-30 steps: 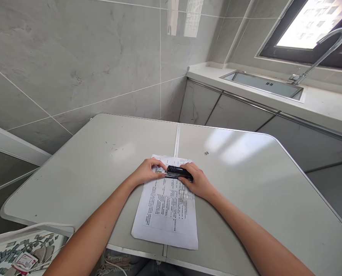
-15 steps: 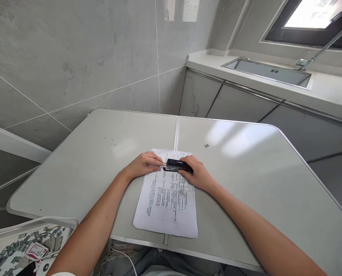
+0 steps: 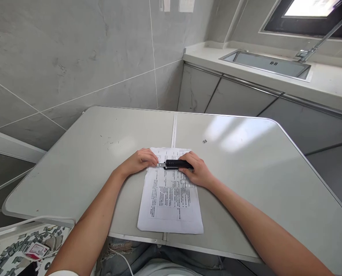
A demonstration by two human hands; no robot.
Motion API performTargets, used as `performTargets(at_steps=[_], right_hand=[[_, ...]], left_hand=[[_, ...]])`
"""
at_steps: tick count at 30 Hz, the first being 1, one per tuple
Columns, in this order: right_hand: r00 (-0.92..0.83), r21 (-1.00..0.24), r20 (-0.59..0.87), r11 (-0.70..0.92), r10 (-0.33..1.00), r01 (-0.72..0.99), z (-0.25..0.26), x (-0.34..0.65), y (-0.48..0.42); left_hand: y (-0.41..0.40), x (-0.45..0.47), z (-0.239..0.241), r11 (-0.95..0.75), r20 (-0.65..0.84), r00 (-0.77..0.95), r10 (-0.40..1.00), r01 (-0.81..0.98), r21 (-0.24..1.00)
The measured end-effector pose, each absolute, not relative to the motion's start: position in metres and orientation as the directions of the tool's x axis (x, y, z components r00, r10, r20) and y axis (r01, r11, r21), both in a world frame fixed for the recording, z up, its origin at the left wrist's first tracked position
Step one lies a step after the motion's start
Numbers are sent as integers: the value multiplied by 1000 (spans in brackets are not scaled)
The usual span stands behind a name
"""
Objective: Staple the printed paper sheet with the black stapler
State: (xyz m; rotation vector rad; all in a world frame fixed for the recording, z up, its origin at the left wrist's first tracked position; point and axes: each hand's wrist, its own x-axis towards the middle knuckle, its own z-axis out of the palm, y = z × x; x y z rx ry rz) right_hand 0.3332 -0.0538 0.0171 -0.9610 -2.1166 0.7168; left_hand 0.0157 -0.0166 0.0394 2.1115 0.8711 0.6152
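Your left hand [image 3: 139, 159] has shifted outward, exposing more metal strip [image 3: 161, 165], fingers bunched at its end (hold unclear); your right hand [image 3: 199, 169] clasps the stapler [image 3: 175, 163].

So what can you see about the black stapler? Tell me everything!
The stapler is long, black and shiny, maybe plastic, with a silvery, metal-looking strip sticking out on the left. It sits sideways over the printed paper. The right hand grips its right end; the left hand is at the strip's tip.
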Motion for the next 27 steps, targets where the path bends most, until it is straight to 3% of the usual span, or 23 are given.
performTargets(at_steps=[5, 13, 27], right_hand=[[-473, -759, 354, 543, 807, 358, 20, 334, -54], [-554, -774, 340, 560, 760, 294, 24, 326, -61], [-551, -774, 236, 498, 801, 392, 21, 323, -63]], left_hand=[[-26, 28, 46, -376, 80, 558, 826, 440, 816], [-31, 52, 37, -512, 186, 686, 703, 306, 803], [-25, 42, 37, -484, 171, 626, 761, 373, 792]])
